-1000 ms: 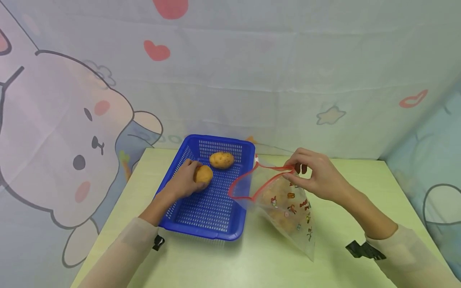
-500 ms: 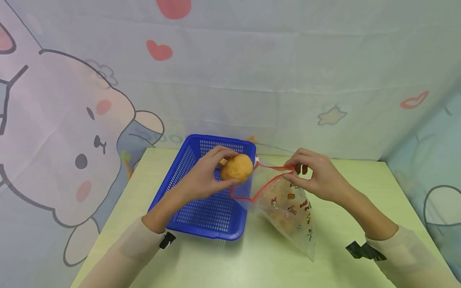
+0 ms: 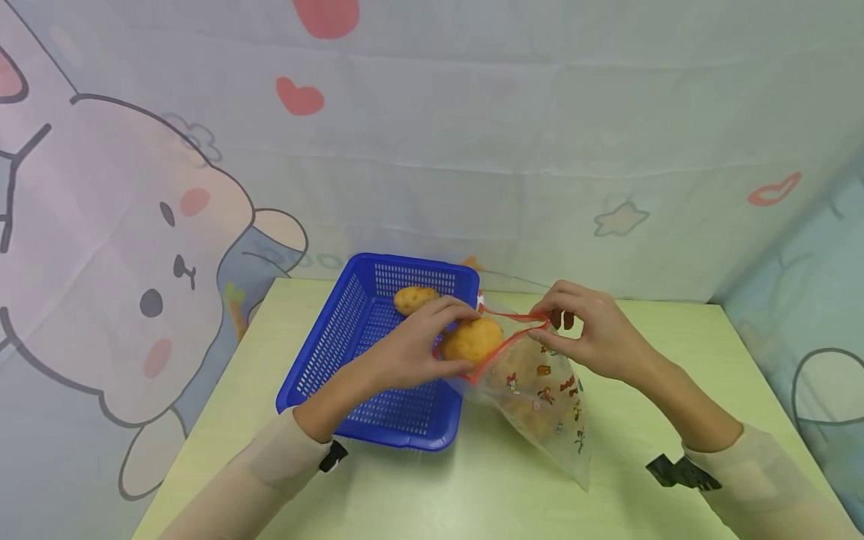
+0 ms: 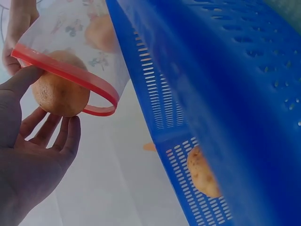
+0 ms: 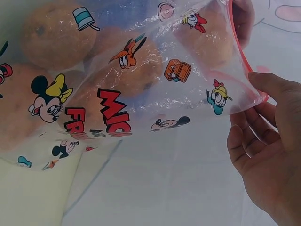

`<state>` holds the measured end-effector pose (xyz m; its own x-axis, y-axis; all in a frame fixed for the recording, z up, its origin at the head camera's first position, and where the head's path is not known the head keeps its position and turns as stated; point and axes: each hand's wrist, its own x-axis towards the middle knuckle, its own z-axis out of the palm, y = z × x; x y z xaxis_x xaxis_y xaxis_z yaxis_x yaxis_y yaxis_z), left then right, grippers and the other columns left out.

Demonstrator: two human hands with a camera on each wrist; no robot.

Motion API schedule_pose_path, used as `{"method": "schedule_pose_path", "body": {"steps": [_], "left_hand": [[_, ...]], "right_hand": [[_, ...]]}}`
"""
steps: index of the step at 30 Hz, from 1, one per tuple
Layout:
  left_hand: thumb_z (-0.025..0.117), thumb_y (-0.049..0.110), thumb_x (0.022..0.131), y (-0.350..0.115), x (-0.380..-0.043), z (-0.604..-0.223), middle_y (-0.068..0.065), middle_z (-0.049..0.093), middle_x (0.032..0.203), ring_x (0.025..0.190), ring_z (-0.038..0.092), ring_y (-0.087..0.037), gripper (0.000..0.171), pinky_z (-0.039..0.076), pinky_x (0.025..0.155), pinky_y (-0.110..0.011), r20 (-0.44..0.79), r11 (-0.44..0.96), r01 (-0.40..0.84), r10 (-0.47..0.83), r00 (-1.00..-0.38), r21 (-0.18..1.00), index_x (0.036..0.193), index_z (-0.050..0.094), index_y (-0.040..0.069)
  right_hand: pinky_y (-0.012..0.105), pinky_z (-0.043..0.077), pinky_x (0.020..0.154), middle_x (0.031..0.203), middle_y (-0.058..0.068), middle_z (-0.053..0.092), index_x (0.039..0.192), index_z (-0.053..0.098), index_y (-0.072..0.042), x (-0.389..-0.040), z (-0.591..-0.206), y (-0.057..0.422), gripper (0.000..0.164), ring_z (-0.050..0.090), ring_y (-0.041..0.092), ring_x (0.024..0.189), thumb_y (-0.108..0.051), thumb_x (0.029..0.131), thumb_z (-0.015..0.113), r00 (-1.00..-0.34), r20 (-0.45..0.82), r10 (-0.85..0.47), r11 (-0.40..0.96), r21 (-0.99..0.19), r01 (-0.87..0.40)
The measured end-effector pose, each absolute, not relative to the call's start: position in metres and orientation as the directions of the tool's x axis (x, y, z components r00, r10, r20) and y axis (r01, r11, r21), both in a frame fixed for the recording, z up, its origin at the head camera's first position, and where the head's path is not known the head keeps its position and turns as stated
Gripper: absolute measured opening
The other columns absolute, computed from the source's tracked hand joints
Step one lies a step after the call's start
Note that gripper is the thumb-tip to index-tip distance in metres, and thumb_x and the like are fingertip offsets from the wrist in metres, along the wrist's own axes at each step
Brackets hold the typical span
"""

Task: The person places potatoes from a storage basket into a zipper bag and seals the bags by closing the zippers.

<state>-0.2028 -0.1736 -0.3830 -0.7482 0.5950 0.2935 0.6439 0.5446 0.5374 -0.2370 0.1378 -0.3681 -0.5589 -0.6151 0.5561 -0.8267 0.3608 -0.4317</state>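
Note:
My left hand grips a yellow-brown potato at the mouth of a clear zip bag with a red rim and cartoon prints. In the left wrist view the potato is partly inside, behind the red rim. My right hand pinches the bag's far corner at the rim, and in the right wrist view thumb and fingers hold that edge. Through the printed film of the bag, several potatoes show. Another potato lies in the blue basket, near its back wall.
The basket stands left of the bag, its right wall close to the bag's mouth. Both are on a pale green table. A printed cloth hangs right behind the table's back edge.
My left hand lifted the potato from the basket and carried it right, into the bag's mouth. The right hand has stayed nearly still, holding the rim.

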Motion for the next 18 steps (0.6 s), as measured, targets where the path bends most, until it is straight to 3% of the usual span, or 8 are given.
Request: {"method": "schedule_pose_path", "body": {"steps": [11, 18], "left_hand": [[0.084, 0.028, 0.094, -0.178, -0.208, -0.382, 0.0, 0.058, 0.139, 0.128, 0.058, -0.017, 0.057, 0.05, 0.11, -0.036, 0.304, 0.526, 0.63, 0.577, -0.758, 0.572, 0.143, 0.06, 0.012], [0.083, 0.027, 0.095, -0.199, -0.231, -0.356, -0.002, 0.061, 0.139, 0.126, 0.06, -0.019, 0.054, 0.054, 0.105, -0.042, 0.383, 0.517, 0.577, 0.44, -0.812, 0.632, 0.143, 0.062, 0.013]], "right_hand": [[0.019, 0.046, 0.067, 0.094, -0.015, 0.064, 0.103, 0.075, -0.022, -0.237, -0.369, 0.136, 0.025, 0.059, 0.009, 0.078, -0.006, 0.088, 0.086, -0.56, 0.56, -0.611, 0.353, -0.441, -0.825], [0.019, 0.047, 0.067, 0.093, -0.015, 0.064, 0.103, 0.075, -0.016, -0.236, -0.369, 0.137, 0.021, 0.059, 0.008, 0.078, -0.005, 0.088, 0.086, -0.561, 0.555, -0.614, 0.354, -0.442, -0.824]]}}
